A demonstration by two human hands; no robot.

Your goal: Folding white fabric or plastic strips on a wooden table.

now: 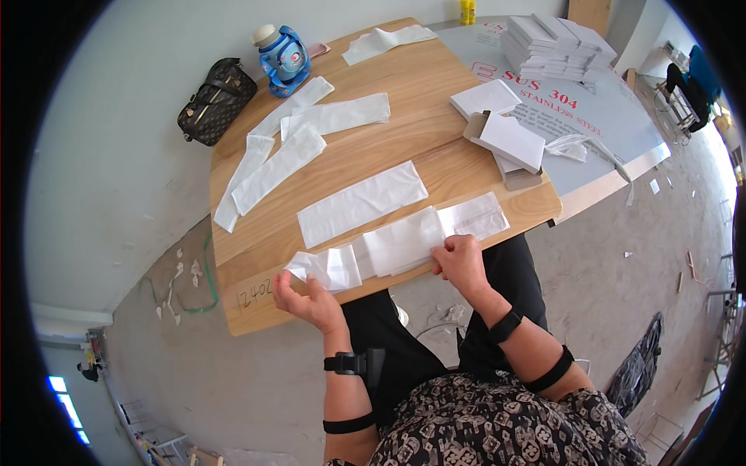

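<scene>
Along the table's near edge lies a long folded white plastic sleeve (402, 239), thin and partly see-through at its right end. At its left end, my left hand (311, 301) has curled fingers and thumb around the creased film. My right hand (463, 266) pinches the near edge of the sleeve, right of its middle; the fingertips are partly hidden. Just beyond lies another flat white sleeve (363, 203), touched by neither hand. Several more white sleeves (280, 169) overlap at the left of the table, and one white sleeve (388, 43) lies at the far edge.
The wooden tabletop (412, 93) carries white boxes (509, 140) at its right. A blue bottle (283, 62) and a brown patterned bag (217, 102) stand at the far left. Stacked white boxes (556, 46) rest on a grey printed sheet (614, 128), near yellow tubes (467, 12).
</scene>
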